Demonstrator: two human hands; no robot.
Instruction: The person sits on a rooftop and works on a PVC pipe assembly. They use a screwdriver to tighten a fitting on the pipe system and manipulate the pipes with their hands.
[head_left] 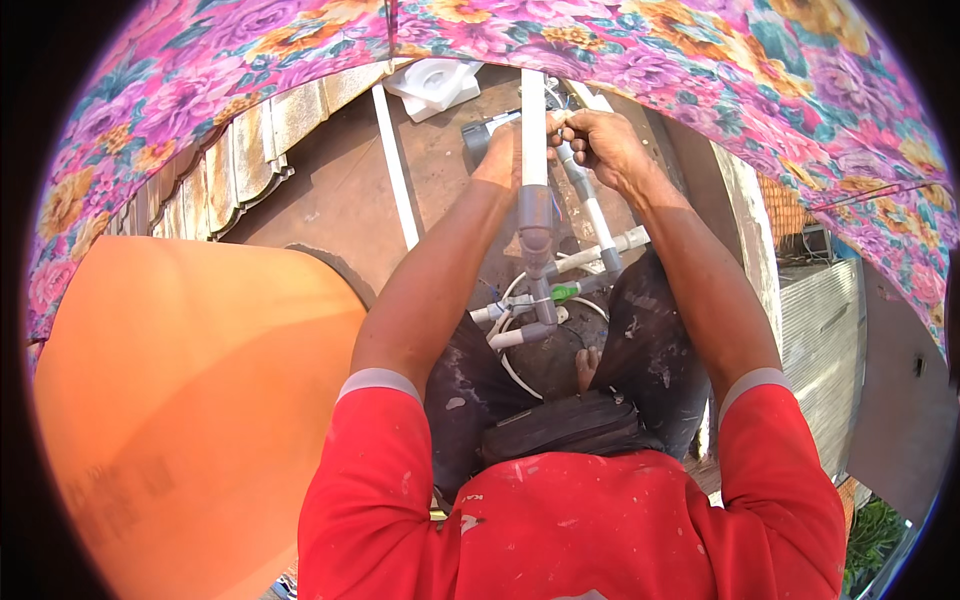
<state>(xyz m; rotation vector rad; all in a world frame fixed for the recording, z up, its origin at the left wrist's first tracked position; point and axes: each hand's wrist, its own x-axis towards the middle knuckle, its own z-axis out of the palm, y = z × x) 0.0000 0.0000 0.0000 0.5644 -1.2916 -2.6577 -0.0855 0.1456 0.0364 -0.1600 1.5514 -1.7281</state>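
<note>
Both my hands come together at the far middle, beside a white upright pipe (534, 120) that runs down into a grey coupling (535, 210). My right hand (606, 148) is closed, thumb and fingers pinched at the top of a thinner grey-and-white pipe (597, 222); the small piece between them is too small to name. Partly hidden behind the white pipe, my left hand (503, 152) has its fingertips curled in close to the right ones. A dark grey cylindrical body (476, 142) lies next to my left hand. Lower down, a green valve handle (565, 293) sits among joined fittings.
A floral umbrella (680, 60) arches over the top. At left stands a big orange rounded surface (200, 380). White foam (432, 86) and a long white strip (396, 165) lie on the brown floor (330, 190). A cream hose (515, 372) loops near my bare foot (586, 368).
</note>
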